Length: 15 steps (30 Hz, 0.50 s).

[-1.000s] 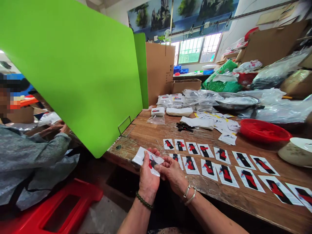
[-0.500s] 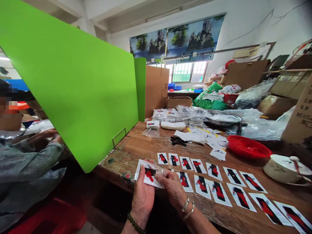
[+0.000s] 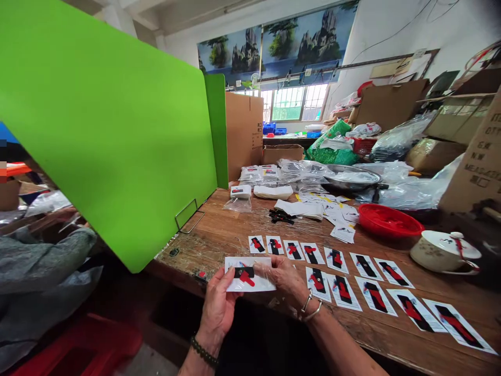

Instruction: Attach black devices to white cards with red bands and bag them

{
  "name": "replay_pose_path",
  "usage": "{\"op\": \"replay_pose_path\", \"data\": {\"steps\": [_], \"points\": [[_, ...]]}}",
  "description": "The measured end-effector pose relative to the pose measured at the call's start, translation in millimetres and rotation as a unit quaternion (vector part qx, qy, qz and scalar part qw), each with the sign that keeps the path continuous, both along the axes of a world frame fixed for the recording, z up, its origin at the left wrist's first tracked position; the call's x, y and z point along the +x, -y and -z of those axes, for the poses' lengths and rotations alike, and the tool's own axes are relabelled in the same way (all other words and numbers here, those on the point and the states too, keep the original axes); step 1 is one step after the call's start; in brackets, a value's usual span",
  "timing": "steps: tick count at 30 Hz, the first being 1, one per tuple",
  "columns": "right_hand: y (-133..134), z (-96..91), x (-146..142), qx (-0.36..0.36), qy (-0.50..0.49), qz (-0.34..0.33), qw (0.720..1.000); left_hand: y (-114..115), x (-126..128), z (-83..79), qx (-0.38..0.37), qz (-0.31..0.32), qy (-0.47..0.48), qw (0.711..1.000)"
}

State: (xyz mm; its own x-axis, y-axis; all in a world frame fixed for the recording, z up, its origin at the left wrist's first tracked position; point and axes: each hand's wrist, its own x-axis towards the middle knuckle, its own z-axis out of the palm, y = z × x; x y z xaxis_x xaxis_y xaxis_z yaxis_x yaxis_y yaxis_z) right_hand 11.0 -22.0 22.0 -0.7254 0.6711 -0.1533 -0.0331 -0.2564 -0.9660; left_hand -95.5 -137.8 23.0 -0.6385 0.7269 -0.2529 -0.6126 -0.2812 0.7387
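Note:
Both hands hold one white card [image 3: 250, 274] in a clear plastic sleeve, with a black and red clip on it, above the near edge of the wooden table [image 3: 235, 230]. My left hand [image 3: 219, 305] pinches its left end. My right hand [image 3: 287, 279] grips its right end. To the right lie two rows of several similar cards [image 3: 340, 266], each carrying a black and red piece. Loose black clips [image 3: 279, 215] lie farther back.
A large green divider [image 3: 117, 141] stands at the left; behind it a person in a grey sleeve [image 3: 43, 256] works. A red bowl [image 3: 387, 222], a lidded white pot [image 3: 444, 250], a metal basin [image 3: 350, 180], bags and cardboard boxes [image 3: 242, 130] crowd the back.
The card has turned from tilted to level between my hands, its clip now showing plainly. The view has lifted and swung a little to the right.

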Motion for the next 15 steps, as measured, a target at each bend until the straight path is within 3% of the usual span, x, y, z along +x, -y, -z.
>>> {"op": "replay_pose_path", "data": {"steps": [3, 6, 9, 15], "points": [[-3, -4.8, 5, -0.01, -0.023, -0.028, 0.999, 4, -4, 2.6, -0.037, -0.035, -0.051, 0.997], [-2, -7.6, 6, -0.02, -0.041, -0.011, 0.999, 5, -4, 2.6, -0.045, -0.054, -0.079, 0.994], [-4, -7.7, 3, 0.074, -0.009, 0.003, 0.997, 5, -11, -3.3, -0.073, 0.013, -0.147, 0.986], [-19, -15.0, -11, 0.224, 0.047, -0.05, 0.972, -18, -42, -19.9, -0.151, 0.143, -0.339, 0.918]]}}
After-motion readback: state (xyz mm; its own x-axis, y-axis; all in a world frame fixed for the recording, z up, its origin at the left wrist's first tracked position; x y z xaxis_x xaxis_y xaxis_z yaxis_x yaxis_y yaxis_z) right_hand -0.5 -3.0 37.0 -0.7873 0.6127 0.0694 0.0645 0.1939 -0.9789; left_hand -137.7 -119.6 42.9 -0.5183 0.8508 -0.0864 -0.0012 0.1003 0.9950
